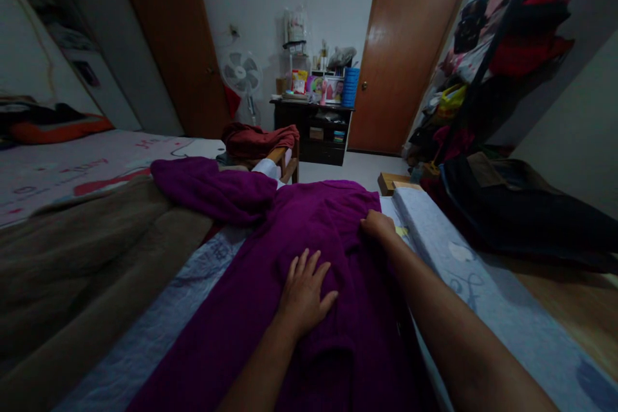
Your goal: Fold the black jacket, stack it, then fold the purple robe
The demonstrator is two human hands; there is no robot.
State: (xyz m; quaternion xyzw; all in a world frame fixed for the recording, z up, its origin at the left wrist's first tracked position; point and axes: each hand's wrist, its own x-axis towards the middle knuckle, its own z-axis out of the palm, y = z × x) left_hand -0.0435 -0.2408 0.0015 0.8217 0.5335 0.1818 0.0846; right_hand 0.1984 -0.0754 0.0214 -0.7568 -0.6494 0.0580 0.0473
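A purple long-sleeved garment (270, 270) lies spread on the bed in front of me. One sleeve (212, 188) stretches out to the left, and the other is folded down over the body, its cuff toward me. My left hand (304, 293) rests flat on the folded sleeve, fingers spread. At the garment's right shoulder edge, my right hand (379, 226) has its fingers curled closed on the fabric.
A brown fleecy cloth (96, 270) lies to the left, beside a pink printed sheet (116, 153). Reddish clothing (261, 140) hangs over a wooden bed corner. Dark folded clothes (526, 206) are piled right. A fan (241, 74) and dark cabinet (309, 141) stand at the back.
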